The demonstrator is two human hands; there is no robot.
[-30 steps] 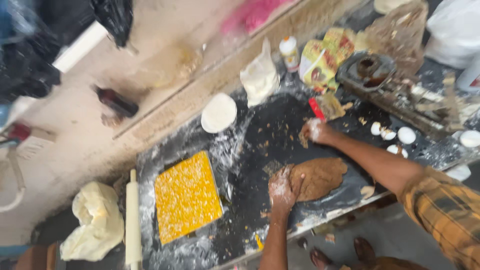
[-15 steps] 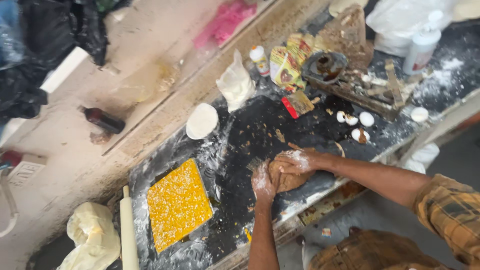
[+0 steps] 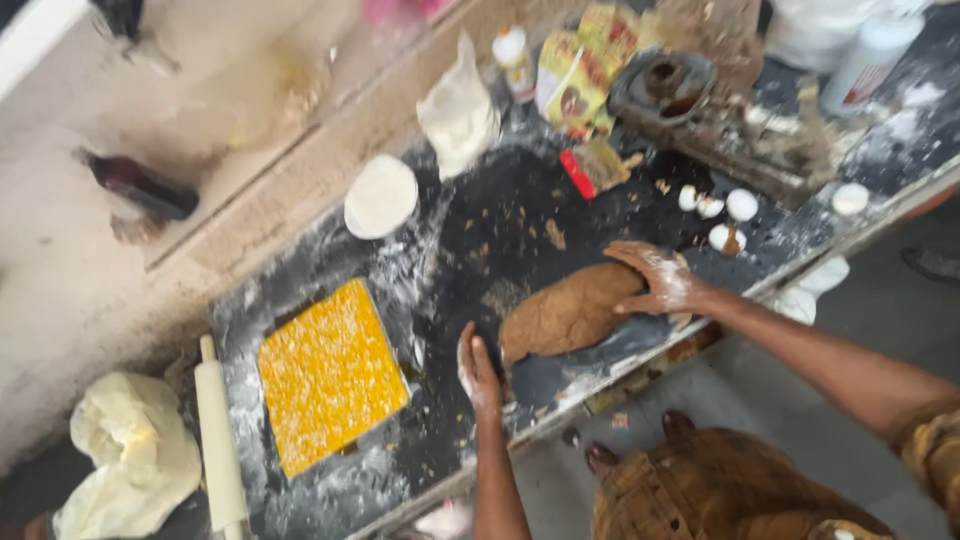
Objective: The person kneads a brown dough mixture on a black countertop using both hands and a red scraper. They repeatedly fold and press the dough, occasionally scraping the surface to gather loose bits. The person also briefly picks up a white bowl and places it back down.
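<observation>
At the frame's centre the brown dough [image 3: 567,312] lies on the floured tabletop [image 3: 480,225], right hand [image 3: 660,280] flat and open on its end, left hand [image 3: 478,365] open beside it, bracing.

We look down on a flour-dusted dark worktop [image 3: 470,230], where our floured right hand [image 3: 660,278] rests on one end of a brown dough mass [image 3: 565,315] near the front edge. Our left hand [image 3: 478,370] lies flat on the surface, just beside the dough's other end. A yellow textured slab [image 3: 328,372] sits toward the left, a wooden rolling pin [image 3: 220,440] beyond it. Broken eggshells [image 3: 722,212] lie scattered near the right end, a white round lid [image 3: 380,195] by the back edge.
</observation>
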